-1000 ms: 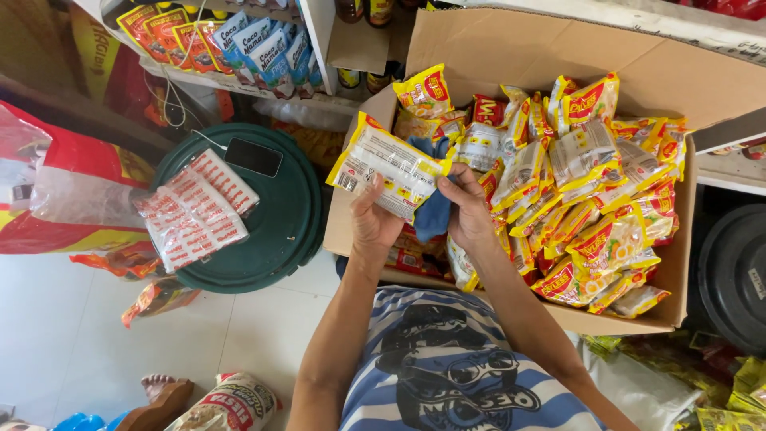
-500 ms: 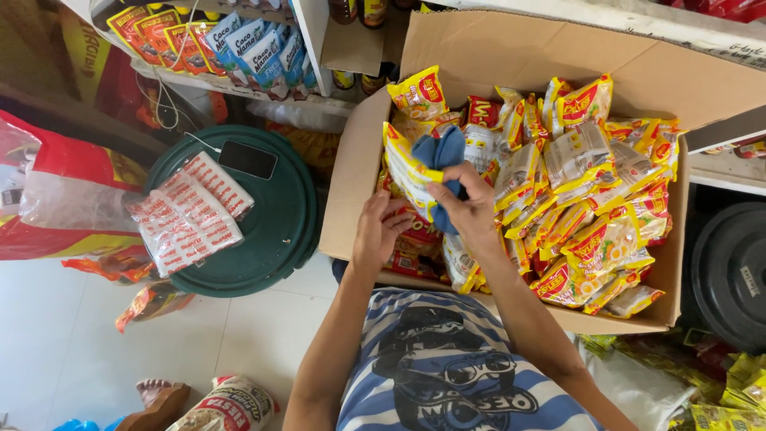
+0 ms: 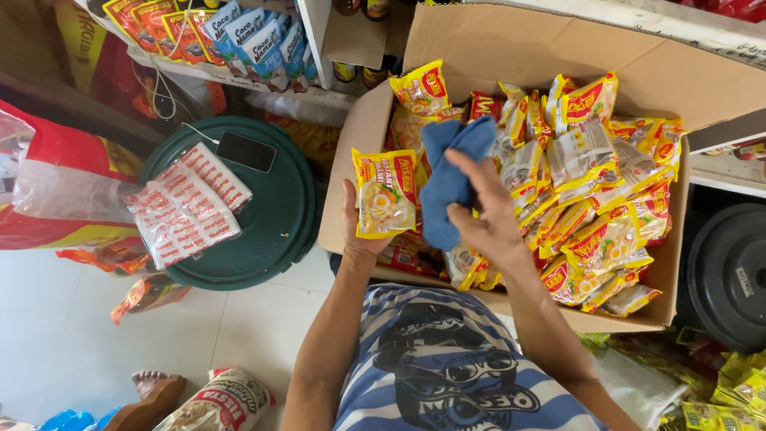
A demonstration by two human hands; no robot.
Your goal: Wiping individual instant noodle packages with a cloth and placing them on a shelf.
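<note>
Two bare hands work over a large open brown cardboard box (image 3: pixel 550 48) that is packed with yellow-and-red plastic packets of instant noodles (image 3: pixel 606 175). The left hand (image 3: pixel 361 231) holds one flat yellow noodle packet (image 3: pixel 385 193) upright at the box's near left corner, its printed face toward the camera; the thumb lies along the packet's left edge and the other fingers are hidden behind it, so the grip reads as a clasp from the back. Just beside it, the right hand (image 3: pixel 487 211) is closed loosely around a soft blue cloth (image 3: pixel 448 177), fingers curled over the bunched fabric with the thumb pressing it from below. The cloth hangs between the held packet and the heap of packets in the box, touching or nearly touching the packet's right edge; which, I cannot tell.

Left of the box stands a round dark green plastic lid or drum top (image 3: pixel 263 215). On it lie a black smartphone (image 3: pixel 246 151) with a white cable and a clear bundle of small red-and-white sachets (image 3: pixel 187 203). A shelf of orange and blue snack packs (image 3: pixel 231 32) runs behind. A red and clear plastic sack (image 3: pixel 48 191) leans at far left on the pale tiled floor (image 3: pixel 72 319). The person wears a blue-and-white striped shirt (image 3: pixel 447 367).
</note>
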